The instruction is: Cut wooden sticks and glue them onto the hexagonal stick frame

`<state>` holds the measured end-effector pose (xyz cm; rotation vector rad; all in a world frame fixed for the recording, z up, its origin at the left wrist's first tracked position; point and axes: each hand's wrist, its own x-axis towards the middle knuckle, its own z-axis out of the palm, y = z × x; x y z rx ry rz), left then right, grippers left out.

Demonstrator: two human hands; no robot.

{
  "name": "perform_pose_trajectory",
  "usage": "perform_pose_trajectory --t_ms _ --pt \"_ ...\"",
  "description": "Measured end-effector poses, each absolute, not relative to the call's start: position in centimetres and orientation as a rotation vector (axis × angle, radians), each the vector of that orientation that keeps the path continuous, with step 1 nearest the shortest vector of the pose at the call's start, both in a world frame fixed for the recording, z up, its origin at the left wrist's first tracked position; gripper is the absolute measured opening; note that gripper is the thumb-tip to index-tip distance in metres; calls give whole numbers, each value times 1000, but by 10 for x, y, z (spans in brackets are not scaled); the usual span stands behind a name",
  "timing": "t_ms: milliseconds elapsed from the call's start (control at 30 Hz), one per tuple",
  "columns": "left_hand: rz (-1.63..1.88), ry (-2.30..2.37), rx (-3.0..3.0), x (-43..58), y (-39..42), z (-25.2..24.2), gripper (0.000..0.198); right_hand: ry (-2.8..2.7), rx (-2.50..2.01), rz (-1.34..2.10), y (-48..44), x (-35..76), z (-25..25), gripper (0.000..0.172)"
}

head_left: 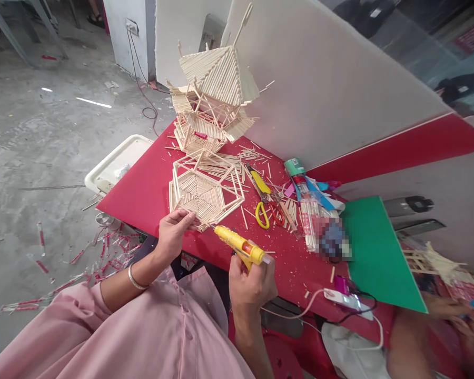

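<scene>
Frame [199, 196]: six-sided, on red table [132, 184], ahead of both hands; no clear long axis.
Left hand [171, 232]: nearer; thumb and fingertips pinching frame's near edge. Any loose stick between them: cannot tell.
Right hand [252, 281]: wrapped round glue gun [237, 242], right of left hand.
Gun axis: slants from right hand forward-left; nozzle just beside frame's near edge, contact unclear.
Tower [217, 79]: beyond frame.

Grey concrete floor [63, 163]: torn red-and-clear plastic wrappers [78, 257], strewn left of the grip
Round-cornered off-white plastic top [116, 152]: beyond the grip, leftward
Flat green rectangular sheet [381, 258]: right of the grip
White wall socket [132, 26]: far beyond the grip, to the left
</scene>
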<state>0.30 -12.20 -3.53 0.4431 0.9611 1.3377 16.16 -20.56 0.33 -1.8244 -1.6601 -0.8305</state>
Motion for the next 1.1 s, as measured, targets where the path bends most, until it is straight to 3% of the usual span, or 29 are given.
perform_pose_trajectory --t_ms 600,700,933,1100 --pt "1345 950 440 2 -121 -34 29 -1609 -1867 -809 -206 166 1 24" --pt "1355 952 440 3 -121 -34 29 -1570 -1932 -599 -206 170 -3 30" --pt "1360 969 426 4 -119 -31 33 -1292 -2162 465 -213 210 0 52" --pt "1364 972 425 3 -118 -32 34 -1041 -2397 586 -222 281 -19 60"
